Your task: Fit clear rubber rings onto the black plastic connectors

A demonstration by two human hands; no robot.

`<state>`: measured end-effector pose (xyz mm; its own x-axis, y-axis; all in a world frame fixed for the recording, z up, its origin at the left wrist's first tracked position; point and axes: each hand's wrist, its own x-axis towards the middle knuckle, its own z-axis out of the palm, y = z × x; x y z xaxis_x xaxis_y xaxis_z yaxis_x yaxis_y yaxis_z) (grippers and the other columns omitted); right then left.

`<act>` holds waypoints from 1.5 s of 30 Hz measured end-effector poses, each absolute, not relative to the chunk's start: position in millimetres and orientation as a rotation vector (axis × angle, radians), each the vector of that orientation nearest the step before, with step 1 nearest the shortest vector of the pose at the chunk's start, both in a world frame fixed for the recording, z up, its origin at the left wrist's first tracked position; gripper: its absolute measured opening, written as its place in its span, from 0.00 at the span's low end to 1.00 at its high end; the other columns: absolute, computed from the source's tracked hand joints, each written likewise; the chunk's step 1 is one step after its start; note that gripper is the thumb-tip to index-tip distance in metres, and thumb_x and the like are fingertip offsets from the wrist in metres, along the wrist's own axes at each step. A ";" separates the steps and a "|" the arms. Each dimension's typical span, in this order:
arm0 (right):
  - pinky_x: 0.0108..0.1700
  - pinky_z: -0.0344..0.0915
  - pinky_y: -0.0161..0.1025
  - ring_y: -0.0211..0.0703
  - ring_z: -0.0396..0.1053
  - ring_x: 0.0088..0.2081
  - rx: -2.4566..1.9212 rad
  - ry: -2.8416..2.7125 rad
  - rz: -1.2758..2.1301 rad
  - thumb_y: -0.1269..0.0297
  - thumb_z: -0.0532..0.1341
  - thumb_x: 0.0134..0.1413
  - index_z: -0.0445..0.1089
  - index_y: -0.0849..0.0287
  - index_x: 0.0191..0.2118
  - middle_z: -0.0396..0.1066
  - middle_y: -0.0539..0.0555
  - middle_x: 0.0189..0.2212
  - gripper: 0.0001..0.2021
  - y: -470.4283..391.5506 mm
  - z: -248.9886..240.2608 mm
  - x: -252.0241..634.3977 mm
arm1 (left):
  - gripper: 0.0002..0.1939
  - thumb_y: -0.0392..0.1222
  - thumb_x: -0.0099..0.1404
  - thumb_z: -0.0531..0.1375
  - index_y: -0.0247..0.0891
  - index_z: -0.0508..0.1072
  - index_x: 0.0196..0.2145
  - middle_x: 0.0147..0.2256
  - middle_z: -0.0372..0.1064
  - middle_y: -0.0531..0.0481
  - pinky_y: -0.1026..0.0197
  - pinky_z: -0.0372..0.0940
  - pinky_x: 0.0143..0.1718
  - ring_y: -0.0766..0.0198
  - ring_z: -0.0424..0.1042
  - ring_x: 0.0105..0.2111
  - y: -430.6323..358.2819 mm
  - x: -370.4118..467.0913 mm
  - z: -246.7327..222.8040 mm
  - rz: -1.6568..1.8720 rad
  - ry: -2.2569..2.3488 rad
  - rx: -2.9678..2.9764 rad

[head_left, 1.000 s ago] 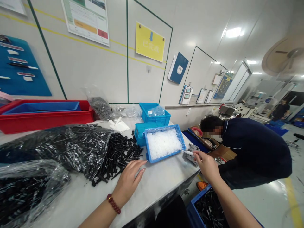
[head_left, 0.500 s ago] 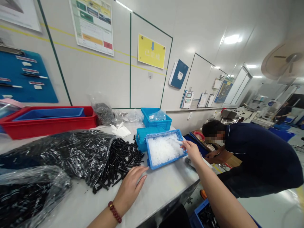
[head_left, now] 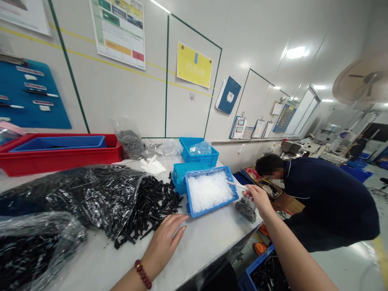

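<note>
A blue tray (head_left: 202, 213) full of small, clear-white pieces (head_left: 210, 192) leans tilted against a teal box (head_left: 179, 178). Between the fingers of my right hand (head_left: 257, 198) is a slim, pale, stick-like tool (head_left: 239, 185), its thin tip over the tray's right side. Whether the tip carries a piece is too small to tell. My left hand (head_left: 166, 238) lies on the white table by the tray's lower left corner, thumb apart from the fingers, holding nothing. To its upper left spreads a pile of black, rod-like parts (head_left: 154, 198), spilling from a clear plastic bag (head_left: 87, 194).
A crumpled grey cloth (head_left: 246, 209) lies right of the tray. Behind stand a blue bin (head_left: 214, 157) and a red bin (head_left: 60, 161). Another bag of black parts (head_left: 33, 250) is at front left. A co-worker (head_left: 324, 190) bends over boxes at right; a blue crate (head_left: 253, 268) stands below the table edge.
My right hand has moved right, drawing the tool's tip from over the white pieces towards the tray's right edge. More of the grey cloth shows. My left hand has barely moved.
</note>
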<state>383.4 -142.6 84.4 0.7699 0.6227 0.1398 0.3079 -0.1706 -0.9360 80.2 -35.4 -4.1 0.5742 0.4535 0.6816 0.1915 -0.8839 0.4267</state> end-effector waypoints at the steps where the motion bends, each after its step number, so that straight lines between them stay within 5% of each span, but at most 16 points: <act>1: 0.23 0.54 0.32 0.36 0.61 0.22 -1.781 -0.729 0.314 0.52 0.55 0.40 0.70 0.62 0.31 0.70 0.53 0.22 0.18 -144.2 84.8 384.2 | 0.13 0.42 0.66 0.50 0.40 0.71 0.43 0.39 0.71 0.46 0.56 0.68 0.42 0.58 0.70 0.40 -35.8 80.3 -3.5 1.210 0.529 2.501; 17: 0.30 0.55 0.34 0.43 0.68 0.33 -2.269 -1.031 -0.124 0.58 0.49 0.54 0.70 0.52 0.39 0.73 0.50 0.28 0.14 -140.3 82.3 372.1 | 0.12 0.42 0.65 0.50 0.39 0.72 0.41 0.39 0.71 0.45 0.58 0.68 0.42 0.59 0.70 0.40 -37.4 80.7 -3.5 1.185 0.521 2.495; 25: 0.33 0.56 0.35 0.46 0.67 0.36 -2.402 -1.194 -0.466 0.58 0.51 0.57 0.72 0.54 0.40 0.72 0.58 0.32 0.14 -125.4 71.7 367.7 | 0.11 0.40 0.66 0.51 0.39 0.71 0.41 0.38 0.71 0.45 0.57 0.68 0.42 0.59 0.70 0.39 -39.8 81.6 -3.1 1.203 0.483 2.501; 33: 0.33 0.60 0.36 0.45 0.67 0.35 -1.864 -0.791 0.141 0.53 0.55 0.48 0.70 0.56 0.36 0.72 0.54 0.29 0.15 -114.3 53.1 377.1 | 0.12 0.40 0.66 0.51 0.39 0.71 0.43 0.38 0.71 0.46 0.57 0.69 0.42 0.59 0.70 0.39 -39.7 81.5 -3.7 1.202 0.463 2.494; 38: 0.24 0.59 0.34 0.41 0.67 0.27 -1.708 -0.688 0.348 0.46 0.53 0.45 0.68 0.60 0.36 0.73 0.57 0.30 0.21 -124.5 54.8 379.5 | 0.12 0.39 0.66 0.50 0.38 0.70 0.44 0.38 0.72 0.45 0.57 0.69 0.41 0.60 0.70 0.38 -39.9 81.7 -4.3 1.207 0.457 2.478; 45: 0.20 0.58 0.34 0.38 0.65 0.22 -1.574 -0.627 0.539 0.47 0.58 0.41 0.66 0.57 0.28 0.71 0.55 0.25 0.17 -129.1 53.5 371.7 | 0.12 0.39 0.66 0.50 0.37 0.70 0.44 0.37 0.72 0.45 0.56 0.69 0.39 0.59 0.70 0.38 -39.6 81.6 -2.8 1.181 0.492 2.466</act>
